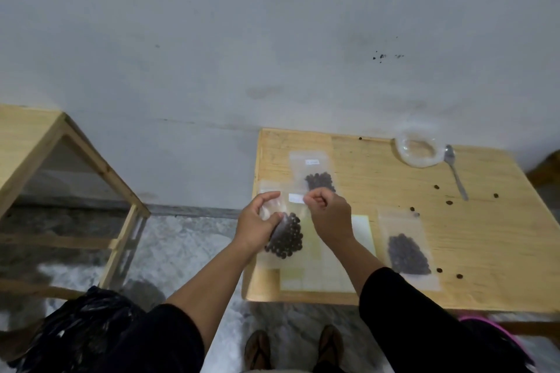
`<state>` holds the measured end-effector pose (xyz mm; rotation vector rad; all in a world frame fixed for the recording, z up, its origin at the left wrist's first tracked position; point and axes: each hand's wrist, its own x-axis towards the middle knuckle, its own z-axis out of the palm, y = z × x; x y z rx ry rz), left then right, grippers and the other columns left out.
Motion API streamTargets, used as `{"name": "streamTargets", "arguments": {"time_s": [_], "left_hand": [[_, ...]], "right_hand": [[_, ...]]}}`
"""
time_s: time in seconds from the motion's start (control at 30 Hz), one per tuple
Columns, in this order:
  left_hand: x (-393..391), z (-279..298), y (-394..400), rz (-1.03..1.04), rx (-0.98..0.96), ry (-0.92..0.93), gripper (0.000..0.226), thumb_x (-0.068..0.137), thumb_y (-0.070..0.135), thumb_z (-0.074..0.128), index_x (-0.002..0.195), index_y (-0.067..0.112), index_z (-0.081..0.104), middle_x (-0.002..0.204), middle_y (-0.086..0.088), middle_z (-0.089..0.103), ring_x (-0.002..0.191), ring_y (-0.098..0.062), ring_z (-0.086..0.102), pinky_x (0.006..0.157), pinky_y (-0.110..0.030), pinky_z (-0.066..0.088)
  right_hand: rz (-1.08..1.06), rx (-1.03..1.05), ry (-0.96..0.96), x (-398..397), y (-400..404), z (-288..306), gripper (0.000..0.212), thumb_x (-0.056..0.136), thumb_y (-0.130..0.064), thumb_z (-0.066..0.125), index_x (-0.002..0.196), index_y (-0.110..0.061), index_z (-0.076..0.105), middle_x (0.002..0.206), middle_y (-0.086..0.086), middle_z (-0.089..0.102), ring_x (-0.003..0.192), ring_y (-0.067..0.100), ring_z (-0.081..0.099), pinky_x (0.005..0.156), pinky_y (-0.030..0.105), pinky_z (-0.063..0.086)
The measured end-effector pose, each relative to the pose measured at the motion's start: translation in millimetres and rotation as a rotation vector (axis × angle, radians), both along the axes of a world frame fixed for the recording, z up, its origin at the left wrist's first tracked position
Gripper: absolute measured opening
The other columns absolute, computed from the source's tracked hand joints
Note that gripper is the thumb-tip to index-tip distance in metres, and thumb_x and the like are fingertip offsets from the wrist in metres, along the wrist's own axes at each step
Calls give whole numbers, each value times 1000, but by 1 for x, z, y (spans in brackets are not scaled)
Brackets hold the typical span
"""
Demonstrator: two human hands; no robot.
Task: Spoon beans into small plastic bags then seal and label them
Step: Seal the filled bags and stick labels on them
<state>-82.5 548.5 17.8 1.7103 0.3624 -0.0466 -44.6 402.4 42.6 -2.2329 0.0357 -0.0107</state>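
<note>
We see the left hand (256,221) and right hand (328,215) pinching a bag of dark beans (285,233) above the wooden table (378,191)

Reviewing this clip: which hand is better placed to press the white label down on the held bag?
Right, probably. The right hand pinches at the small white label near the top of the clear plastic bag of dark beans, while the left hand grips the bag's side, steadying it.
</note>
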Motion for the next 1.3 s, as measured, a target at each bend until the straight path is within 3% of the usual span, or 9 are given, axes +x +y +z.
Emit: {"name": "streamTargets", "arguments": {"time_s": [0.17, 0.33, 0.47, 0.63, 0.77, 0.9, 1.07, 1.2, 1.3], "left_hand": [[8, 19, -13, -44, -8, -105, 37, 81, 7, 68, 108, 32, 60, 115, 12, 59, 114, -9, 51, 96, -20, 39], [7, 31, -17, -62, -23, -153, 39, 82, 8, 67, 111, 32, 59, 115, 19, 58, 116, -6, 49, 90, -11, 35], [4, 35, -21, -67, -47, -178, 35, 83, 9, 67, 109, 32, 62, 115, 20, 59, 117, -5, 50, 101, -22, 37], [3, 41, -26, -6, -126, -177, 23, 82, 32, 70, 104, 29, 66, 109, 19, 64, 112, -1, 54, 102, -31, 42], [4, 43, -29, 86, -79, -175, 14, 83, 22, 69, 92, 32, 67, 103, 20, 66, 111, -4, 55, 102, -34, 42], [5, 48, -32, 132, -60, -152, 15, 84, 18, 67, 91, 32, 66, 102, 21, 65, 109, -5, 55, 100, -35, 44], [3, 51, -30, 151, -72, -158, 18, 83, 18, 67, 94, 32, 65, 102, 21, 64, 104, -4, 55, 95, -36, 47], [-2, 54, -30, 56, -50, -190, 20, 84, 16, 67, 94, 33, 64, 103, 23, 62, 100, 5, 52, 97, -26, 41], [-4, 52, -27, 20, -47, -180, 19, 83, 16, 68, 93, 32, 65, 104, 22, 62, 105, -2, 54, 94, -25, 42]], "right_hand": [[27, 41, -80, -1, 5, 18, 6, 84, -9, 65, 82, -5, 68, 69, -1, 62, 63, 8, 53, 58, 1, 36], [2, 7, -101, -1, 1, 29, 7, 86, -12, 63, 82, -9, 68, 69, -3, 58, 66, 10, 52, 64, 17, 37], [16, -27, -101, -4, -2, 36, 6, 85, -15, 63, 82, -13, 67, 78, 1, 63, 70, 10, 54, 68, 20, 40], [-14, -19, -122, -9, -2, 40, 3, 83, -17, 65, 81, -15, 67, 82, 1, 66, 74, 11, 58, 72, 23, 47], [-1, -4, -143, -12, -2, 43, 4, 81, -16, 67, 85, -16, 65, 85, -3, 63, 75, 8, 54, 72, 20, 41], [-53, 55, -168, -18, -1, 44, 23, 77, -17, 72, 97, -24, 63, 105, -9, 46, 93, 6, 49, 81, 16, 38], [-70, 268, -59, -23, -3, 44, 15, 76, -16, 75, 79, -29, 68, 121, -10, 45, 116, 5, 45, 97, 21, 37], [-83, 384, 31, -23, -3, 43, 13, 73, -19, 77, 73, -31, 73, 101, -7, 67, 107, 11, 59, 98, 34, 46], [-121, 456, 80, -23, -6, 43, 13, 74, -15, 76, 74, -28, 74, 85, -7, 73, 90, 14, 66, 90, 37, 52]]}}
